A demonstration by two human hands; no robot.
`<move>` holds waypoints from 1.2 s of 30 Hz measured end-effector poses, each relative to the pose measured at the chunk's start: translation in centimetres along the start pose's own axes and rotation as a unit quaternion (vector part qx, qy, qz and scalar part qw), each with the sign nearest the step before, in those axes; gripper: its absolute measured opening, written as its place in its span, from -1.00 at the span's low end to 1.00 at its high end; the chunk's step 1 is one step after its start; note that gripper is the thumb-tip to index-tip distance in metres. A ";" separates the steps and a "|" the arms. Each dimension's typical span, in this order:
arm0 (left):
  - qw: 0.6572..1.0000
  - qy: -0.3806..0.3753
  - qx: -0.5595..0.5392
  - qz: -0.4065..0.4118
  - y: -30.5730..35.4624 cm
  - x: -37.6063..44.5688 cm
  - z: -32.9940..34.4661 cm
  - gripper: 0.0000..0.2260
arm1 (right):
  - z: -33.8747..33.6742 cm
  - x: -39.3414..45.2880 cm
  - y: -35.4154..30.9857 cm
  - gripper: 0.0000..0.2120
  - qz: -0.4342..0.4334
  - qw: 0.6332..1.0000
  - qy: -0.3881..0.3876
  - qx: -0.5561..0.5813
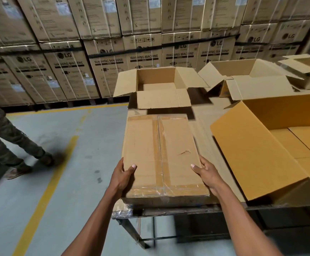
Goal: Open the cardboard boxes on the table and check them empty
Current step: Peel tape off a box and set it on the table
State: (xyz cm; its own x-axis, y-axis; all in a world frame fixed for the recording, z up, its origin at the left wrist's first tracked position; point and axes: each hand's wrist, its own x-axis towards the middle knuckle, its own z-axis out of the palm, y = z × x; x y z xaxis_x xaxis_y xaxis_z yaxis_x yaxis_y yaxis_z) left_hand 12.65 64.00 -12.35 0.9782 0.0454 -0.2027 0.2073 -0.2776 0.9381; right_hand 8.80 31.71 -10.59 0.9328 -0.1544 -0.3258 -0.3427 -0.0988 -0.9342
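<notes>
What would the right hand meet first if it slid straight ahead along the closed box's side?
Probably nothing close: the right hand grips the taped box, and bare table lies ahead; depth is unclear.

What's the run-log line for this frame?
stage: closed box not yet opened | left hand: grips its left edge | right hand: grips its right edge | open boxes: one behind, yellow box at right

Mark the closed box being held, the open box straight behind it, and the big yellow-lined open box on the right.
closed box (161, 156): head view, on its taped top face.
open box behind (164, 98): head view, on its near flap.
yellow-lined open box (252, 156): head view, on its inner left wall.
</notes>
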 end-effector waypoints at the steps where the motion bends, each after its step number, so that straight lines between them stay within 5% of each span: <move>1: 1.000 0.004 -0.009 0.020 -0.2 -0.3 -0.1 -0.60 | 0.0 -0.3 0.0 -0.36 -0.013 1.000 0.004 0.015; 7: 0.991 0.019 -0.076 0.107 0.2 -1.5 -0.2 -0.39 | 0.1 -1.5 0.2 -0.24 -0.084 0.992 0.051 0.084; 18: 0.990 0.086 -0.067 0.089 -0.7 -2.4 0.0 -0.29 | 2.8 -3.3 1.0 -0.32 -0.056 0.976 0.210 0.015; 23: 0.993 0.079 -0.017 0.085 0.1 -4.0 -0.4 -0.30 | 2.2 -5.0 -0.4 -0.52 -0.071 0.985 0.155 0.024; 28: 0.987 0.004 -0.076 0.144 6.5 -5.3 -2.6 -0.38 | 0.2 -7.1 -10.1 -0.78 -0.214 0.944 0.163 0.190; 32: 0.972 0.038 -0.150 0.177 13.5 -6.6 -3.4 -0.58 | -0.9 -8.5 -15.5 -0.49 -0.187 0.972 0.108 0.093; 36: 0.980 0.034 -0.157 0.116 17.9 -6.7 -3.7 -0.58 | -0.8 -7.9 -16.3 -0.61 -0.166 0.976 0.133 0.043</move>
State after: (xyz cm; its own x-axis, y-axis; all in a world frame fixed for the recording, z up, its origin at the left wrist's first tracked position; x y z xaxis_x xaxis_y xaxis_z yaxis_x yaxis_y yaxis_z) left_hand 9.84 62.24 6.80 0.9960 0.0820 0.0359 -0.0377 0.0205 0.9991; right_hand 6.90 33.76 7.32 0.9249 -0.3787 0.0350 -0.0058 -0.1059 -0.9944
